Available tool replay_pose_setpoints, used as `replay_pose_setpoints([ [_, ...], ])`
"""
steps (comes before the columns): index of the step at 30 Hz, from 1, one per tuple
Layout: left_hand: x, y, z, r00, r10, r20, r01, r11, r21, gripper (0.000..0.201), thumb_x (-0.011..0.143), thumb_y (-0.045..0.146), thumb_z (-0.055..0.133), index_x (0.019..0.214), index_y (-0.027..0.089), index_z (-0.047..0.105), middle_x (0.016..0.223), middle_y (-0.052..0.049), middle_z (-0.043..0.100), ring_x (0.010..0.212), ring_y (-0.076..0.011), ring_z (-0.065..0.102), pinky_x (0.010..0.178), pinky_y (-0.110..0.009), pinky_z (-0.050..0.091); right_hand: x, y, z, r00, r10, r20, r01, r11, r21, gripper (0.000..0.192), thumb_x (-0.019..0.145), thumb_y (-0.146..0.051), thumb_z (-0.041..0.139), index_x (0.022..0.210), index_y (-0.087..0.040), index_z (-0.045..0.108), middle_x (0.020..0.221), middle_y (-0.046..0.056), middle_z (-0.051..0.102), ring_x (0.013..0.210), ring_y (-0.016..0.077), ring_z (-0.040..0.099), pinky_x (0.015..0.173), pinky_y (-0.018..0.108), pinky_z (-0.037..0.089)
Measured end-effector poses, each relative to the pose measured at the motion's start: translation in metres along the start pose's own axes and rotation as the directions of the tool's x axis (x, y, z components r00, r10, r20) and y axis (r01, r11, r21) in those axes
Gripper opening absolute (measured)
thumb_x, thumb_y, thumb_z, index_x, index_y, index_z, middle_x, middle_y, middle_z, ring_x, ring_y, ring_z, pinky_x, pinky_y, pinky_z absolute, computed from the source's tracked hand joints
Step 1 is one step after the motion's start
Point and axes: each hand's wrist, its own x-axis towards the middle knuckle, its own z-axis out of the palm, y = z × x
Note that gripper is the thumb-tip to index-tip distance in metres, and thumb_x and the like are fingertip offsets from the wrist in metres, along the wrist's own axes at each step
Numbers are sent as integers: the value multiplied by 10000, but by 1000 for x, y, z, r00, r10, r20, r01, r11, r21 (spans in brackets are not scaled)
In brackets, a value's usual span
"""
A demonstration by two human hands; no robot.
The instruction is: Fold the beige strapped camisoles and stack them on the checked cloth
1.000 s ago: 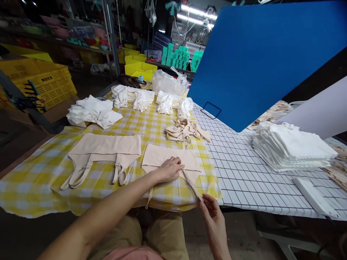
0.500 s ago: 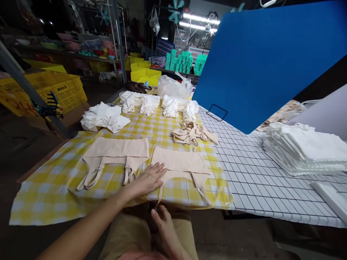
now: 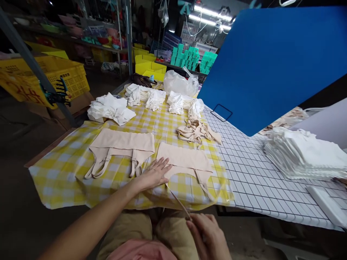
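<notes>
The right hand is releasing the right strap and drawing the left strap taut; the left hand is shifting to the left side of the beige garment.

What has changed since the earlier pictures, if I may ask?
The left hand moved left and now lies flat on the left side of the right-hand beige fabric garment. The right hand let go of the garment's narrow beige right strap and took its narrow beige left strap, now drawn toward the lower right. The left-hand beige fabric garment and folded white cloth stacks stayed put.
</notes>
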Motion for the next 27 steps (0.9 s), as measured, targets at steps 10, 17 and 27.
replay_pose_setpoints([
  [10,-4,20,-22,993,-31,-114,2,968,-250,462,857,176,429,1317,178,382,1446,-101,287,1353,-208,187,1103,-463,57,53,16,-64,993,113,-20,-115,990,-88,190,883,-301,395,840,-219,562,755,36,659,659,164,615,549,241,447],
  [17,-6,87,-71,978,131,-164,-208,508,-836,318,836,368,487,1047,171,621,1000,-52,668,963,-177,580,866,-277,410,86,21,-65,964,140,226,-166,981,98,155,895,-284,362,941,-209,489,693,0,596,592,128,536,550,221,422],
  [27,3,81,-50,988,-148,30,68,256,-964,266,752,369,524,693,126,615,438,15,571,472,-106,496,574,-216,385,86,53,-18,992,-126,18,126,965,-229,234,852,-190,429,1064,-195,527,860,75,550,783,201,539,646,295,448],
])
